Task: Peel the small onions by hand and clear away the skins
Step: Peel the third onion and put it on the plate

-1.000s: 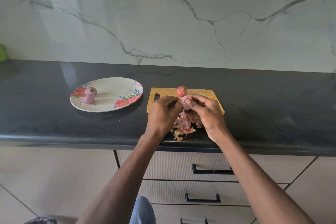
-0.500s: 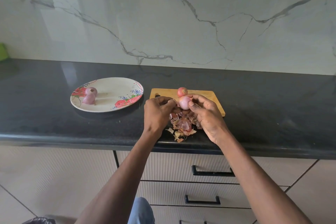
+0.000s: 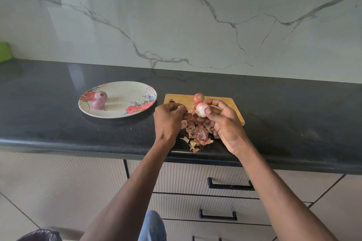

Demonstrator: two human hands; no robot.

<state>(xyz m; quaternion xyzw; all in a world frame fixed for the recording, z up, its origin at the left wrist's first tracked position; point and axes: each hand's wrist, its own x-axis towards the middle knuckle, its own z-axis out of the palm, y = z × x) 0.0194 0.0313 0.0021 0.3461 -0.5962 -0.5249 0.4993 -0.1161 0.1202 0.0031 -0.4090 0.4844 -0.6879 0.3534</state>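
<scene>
My right hand (image 3: 225, 123) holds a small, partly peeled pale-pink onion (image 3: 201, 109) between thumb and fingers above the wooden cutting board (image 3: 230, 103). Just left of it, my left hand (image 3: 168, 121) has its fingers curled and pinches a piece of onion skin (image 3: 191, 111). An unpeeled red onion (image 3: 198, 98) stands on the board behind them. A heap of loose skins (image 3: 198, 136) lies on the counter below my hands. Two peeled onions (image 3: 100, 100) sit on the floral plate (image 3: 125, 101) to the left.
The black counter (image 3: 293, 119) runs full width, its front edge right under the skins. Drawers with black handles (image 3: 230, 186) sit below. A dark bag (image 3: 39, 236) shows at the bottom left, something green (image 3: 4, 52) at the far left.
My hands have drawn slightly apart. The left hand pulled away to the left with a piece of skin, exposing more of the pale onion in my right hand.
</scene>
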